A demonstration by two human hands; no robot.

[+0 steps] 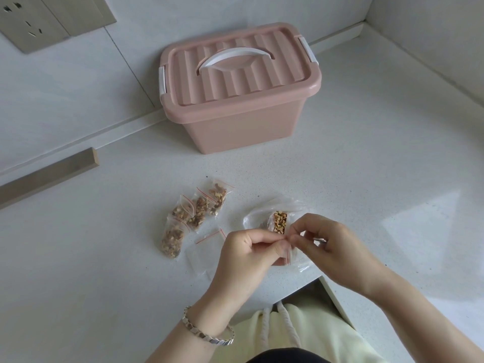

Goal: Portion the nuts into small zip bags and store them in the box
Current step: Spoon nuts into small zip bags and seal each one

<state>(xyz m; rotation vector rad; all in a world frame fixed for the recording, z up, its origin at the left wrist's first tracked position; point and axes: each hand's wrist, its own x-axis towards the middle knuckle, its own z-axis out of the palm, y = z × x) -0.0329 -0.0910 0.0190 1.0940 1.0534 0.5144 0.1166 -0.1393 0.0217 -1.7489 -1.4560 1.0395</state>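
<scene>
Four full bags [193, 210] lay at 10 o'clock from the hands. The left hand [246, 254] and right hand [332, 247] each pinched the top of one more small bag [287, 254]. The pink box [235, 100], at 12 o'clock, was shut; storing looked undone.

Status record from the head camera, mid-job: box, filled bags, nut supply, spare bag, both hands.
box: pink box, lid on, at the back of the counter
filled: four filled zip bags, clustered outside the box
supply: clear nut bag, just beyond the hands
spare: empty zip bag, lying flat
left hand: pinches small zip bag
right hand: pinches the same bag
</scene>
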